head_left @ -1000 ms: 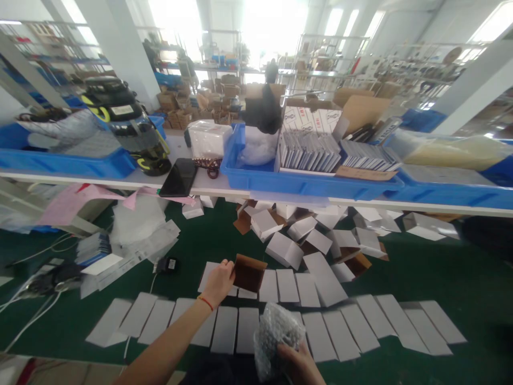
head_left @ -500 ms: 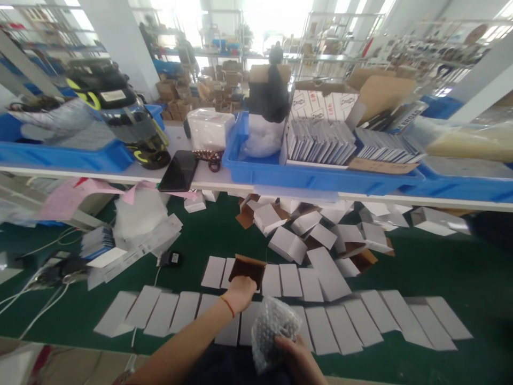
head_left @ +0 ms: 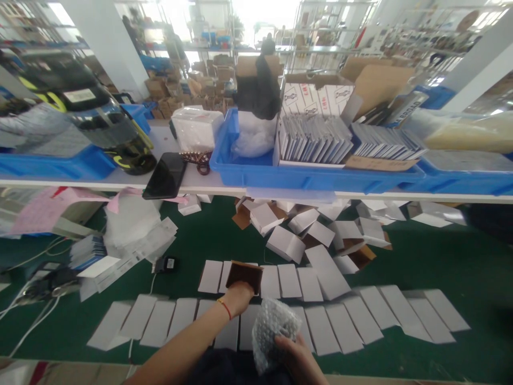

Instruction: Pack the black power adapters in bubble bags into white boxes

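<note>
My left hand (head_left: 239, 298), with a red string at the wrist, is closed at the near edge of a small open box (head_left: 245, 274). Brown cardboard shows inside this box; its fingertips are partly hidden. Close by on the right, my right hand (head_left: 292, 350) grips a bubble-wrapped item (head_left: 273, 334), whose contents I cannot make out. The bubble wrap is held above a front row of white boxes (head_left: 328, 329). A second, shorter row of white boxes (head_left: 289, 280) lies just beyond, on both sides of the open box.
Loose white boxes (head_left: 286, 243) lie jumbled under the shelf (head_left: 224, 187). At left are papers (head_left: 134, 230), a black adapter (head_left: 165, 264) and cables. On the shelf stand a black bottle (head_left: 108, 128), a phone (head_left: 165, 175) and blue trays (head_left: 264, 176).
The view has shifted slightly, so shelf items at left appear farther left. My left hand stays at the open box, and my right hand keeps the bubble-wrapped item in about the same place.
</note>
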`<state>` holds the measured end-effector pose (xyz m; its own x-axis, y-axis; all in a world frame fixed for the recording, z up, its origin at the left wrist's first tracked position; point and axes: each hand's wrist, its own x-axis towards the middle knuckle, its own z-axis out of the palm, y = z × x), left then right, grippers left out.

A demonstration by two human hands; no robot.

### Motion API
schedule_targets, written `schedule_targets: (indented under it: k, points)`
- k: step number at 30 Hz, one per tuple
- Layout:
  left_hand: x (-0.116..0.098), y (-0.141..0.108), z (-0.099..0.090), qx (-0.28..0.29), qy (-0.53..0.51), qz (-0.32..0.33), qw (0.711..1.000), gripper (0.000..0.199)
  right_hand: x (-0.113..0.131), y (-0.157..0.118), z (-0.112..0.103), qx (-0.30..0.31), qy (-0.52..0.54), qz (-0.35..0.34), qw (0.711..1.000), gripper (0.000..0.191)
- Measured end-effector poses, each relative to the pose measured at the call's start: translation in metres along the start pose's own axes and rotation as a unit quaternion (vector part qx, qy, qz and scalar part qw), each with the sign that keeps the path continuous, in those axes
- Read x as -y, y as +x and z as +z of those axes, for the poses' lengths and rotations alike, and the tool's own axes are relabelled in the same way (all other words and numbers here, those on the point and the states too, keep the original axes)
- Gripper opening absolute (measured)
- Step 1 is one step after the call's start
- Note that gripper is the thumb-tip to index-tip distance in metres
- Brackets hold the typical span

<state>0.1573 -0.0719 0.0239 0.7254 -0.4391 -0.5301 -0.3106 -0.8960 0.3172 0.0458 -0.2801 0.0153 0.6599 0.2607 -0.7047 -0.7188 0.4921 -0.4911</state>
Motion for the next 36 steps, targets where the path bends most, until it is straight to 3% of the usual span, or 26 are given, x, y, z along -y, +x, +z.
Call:
schedule_targets:
  k: [4,6,8,10,12,14,17,19,21,25,29,32,34,36]
  points:
    - [0.000,-0.020,-0.003,-0.078,-0.020,-0.007,0.997,0.018,0.007,0.001,0.003,-0.037,-0.101,-0.086,0.991,0.061]
    - [0.006,-0.037,-0.006,-0.196,-0.051,-0.024,0.979,0.019,0.015,0.001,0.008,-0.061,-0.184,-0.164,0.967,0.061]
    - [0.017,-0.049,-0.009,-0.356,-0.092,-0.092,0.925,0.029,0.025,0.002,0.021,-0.086,-0.269,-0.269,0.921,0.064]
    - [0.029,-0.053,-0.009,-0.446,-0.146,-0.175,0.866,0.035,0.038,0.005,0.039,-0.104,-0.362,-0.404,0.834,0.065]
    - [0.039,-0.050,-0.007,-0.420,-0.208,-0.221,0.855,0.035,0.049,0.013,0.061,-0.088,-0.444,-0.534,0.714,0.064]
    - [0.043,-0.044,-0.005,-0.370,-0.258,-0.223,0.864,0.031,0.055,0.025,0.081,-0.049,-0.500,-0.624,0.599,0.063]
    - [0.042,-0.039,-0.002,-0.344,-0.292,-0.201,0.870,0.024,0.052,0.049,0.099,-0.033,-0.578,-0.665,0.472,0.058]
    - [0.040,-0.041,0.000,-0.340,-0.312,-0.189,0.867,0.020,0.047,0.061,0.106,-0.042,-0.647,-0.632,0.423,0.055]
    - [0.039,-0.045,0.001,-0.342,-0.331,-0.183,0.860,0.019,0.045,0.067,0.115,-0.045,-0.716,-0.561,0.413,0.054]
    - [0.043,-0.054,0.005,-0.356,-0.354,-0.187,0.844,0.024,0.060,0.065,0.140,-0.014,-0.801,-0.396,0.449,0.054]
    - [0.041,-0.067,0.005,-0.418,-0.315,-0.201,0.828,0.024,0.082,0.069,0.164,0.048,-0.841,-0.323,0.431,0.050]
    - [0.032,-0.076,0.002,-0.473,-0.203,-0.087,0.853,0.018,0.088,0.074,0.170,0.072,-0.846,-0.316,0.424,0.047]
    - [0.027,-0.076,0.001,-0.466,-0.106,0.018,0.878,0.017,0.089,0.073,0.167,0.079,-0.838,-0.324,0.432,0.052]
    - [0.025,-0.072,0.002,-0.438,-0.042,0.059,0.896,0.032,0.091,0.067,0.157,0.084,-0.813,-0.349,0.459,0.060]
